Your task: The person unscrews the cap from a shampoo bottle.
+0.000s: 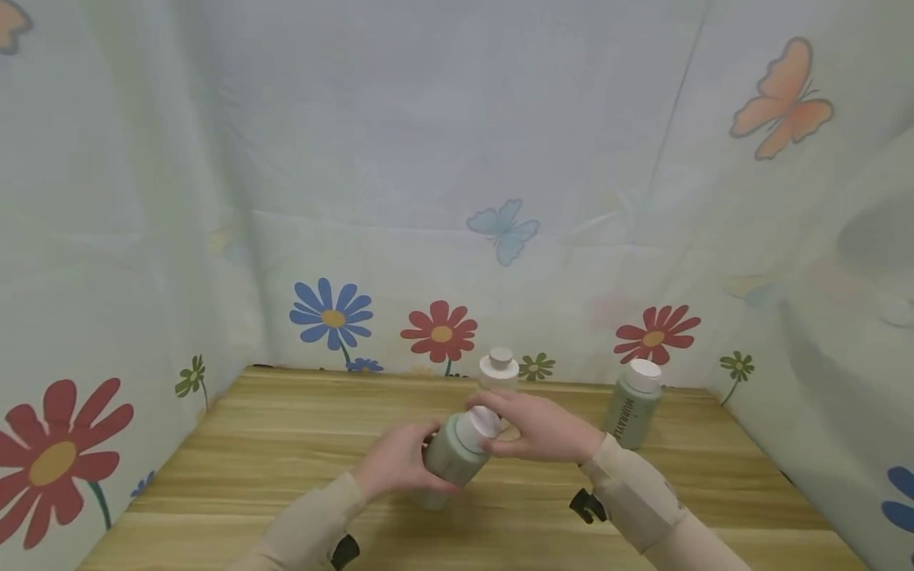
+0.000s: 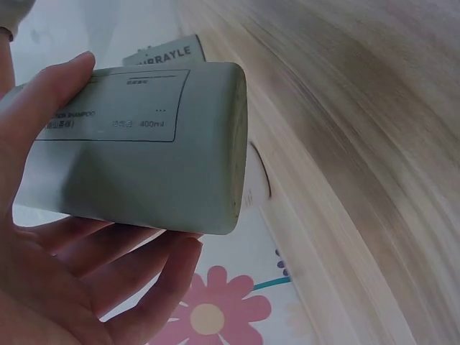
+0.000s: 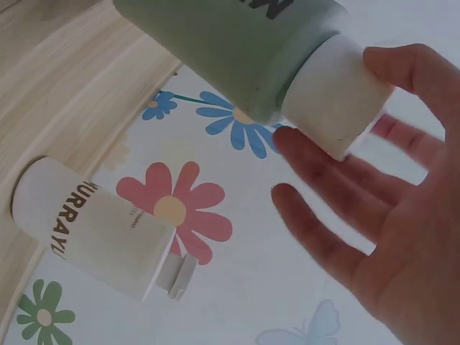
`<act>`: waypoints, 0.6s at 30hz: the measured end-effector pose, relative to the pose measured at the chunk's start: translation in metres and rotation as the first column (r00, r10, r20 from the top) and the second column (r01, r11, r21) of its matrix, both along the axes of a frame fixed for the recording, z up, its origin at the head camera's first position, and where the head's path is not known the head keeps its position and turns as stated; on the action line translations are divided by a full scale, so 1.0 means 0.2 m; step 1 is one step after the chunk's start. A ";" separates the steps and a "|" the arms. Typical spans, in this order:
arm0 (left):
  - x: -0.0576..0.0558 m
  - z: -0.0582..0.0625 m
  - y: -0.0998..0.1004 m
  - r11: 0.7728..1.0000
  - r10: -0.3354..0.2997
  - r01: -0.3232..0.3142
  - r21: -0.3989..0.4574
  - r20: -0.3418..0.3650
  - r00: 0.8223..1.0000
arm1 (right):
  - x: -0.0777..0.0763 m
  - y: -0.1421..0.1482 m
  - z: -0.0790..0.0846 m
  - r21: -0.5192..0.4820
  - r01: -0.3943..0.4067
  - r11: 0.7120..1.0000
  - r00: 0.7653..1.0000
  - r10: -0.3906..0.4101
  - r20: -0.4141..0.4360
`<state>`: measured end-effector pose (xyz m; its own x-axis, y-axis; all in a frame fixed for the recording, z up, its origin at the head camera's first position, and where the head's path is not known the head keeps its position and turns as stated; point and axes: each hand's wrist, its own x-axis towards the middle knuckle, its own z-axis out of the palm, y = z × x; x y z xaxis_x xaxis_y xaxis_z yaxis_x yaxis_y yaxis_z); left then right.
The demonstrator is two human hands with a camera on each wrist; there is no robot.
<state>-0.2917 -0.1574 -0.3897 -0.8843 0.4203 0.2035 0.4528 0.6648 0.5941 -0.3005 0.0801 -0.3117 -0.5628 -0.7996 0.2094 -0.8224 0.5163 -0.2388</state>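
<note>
A pale green shampoo bottle (image 1: 450, 454) is tilted over the middle of the table, its white cap (image 3: 334, 97) pointing up and to the right. My left hand (image 1: 400, 460) grips the body, thumb on one side and fingers on the other. The left wrist view shows the label with "SHAMPOO" and "400ml", and the flat base turned outward. With thumb and fingers my right hand (image 1: 539, 428) pinches the cap. Part of the cap is hidden behind the right fingers in the head view.
A white bottle (image 3: 93, 226) with a narrow-necked cap stands behind my hands near the back edge. To the right stands another green bottle (image 1: 631, 404) with a white cap, beyond my right wrist. Flower-printed cloth (image 1: 385, 238) hangs around the wood-grain table (image 1: 300, 420).
</note>
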 end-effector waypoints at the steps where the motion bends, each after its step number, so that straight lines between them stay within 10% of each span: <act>1: 0.01 0.00 0.00 1.000 0.001 -0.001 -0.011 0.000 1.000 | 0.00 0.01 -0.01 0.005 -0.025 1.000 1.000 0.025 -0.009; 7: 0.01 0.00 0.00 0.998 0.009 -0.008 -0.056 0.014 1.000 | 0.01 0.02 -0.02 0.014 -0.091 0.996 0.996 0.090 0.017; 18: 0.03 0.02 0.00 0.996 0.013 -0.008 -0.089 0.059 0.998 | 0.05 -0.01 -0.06 -0.017 0.199 0.980 0.978 -0.198 0.065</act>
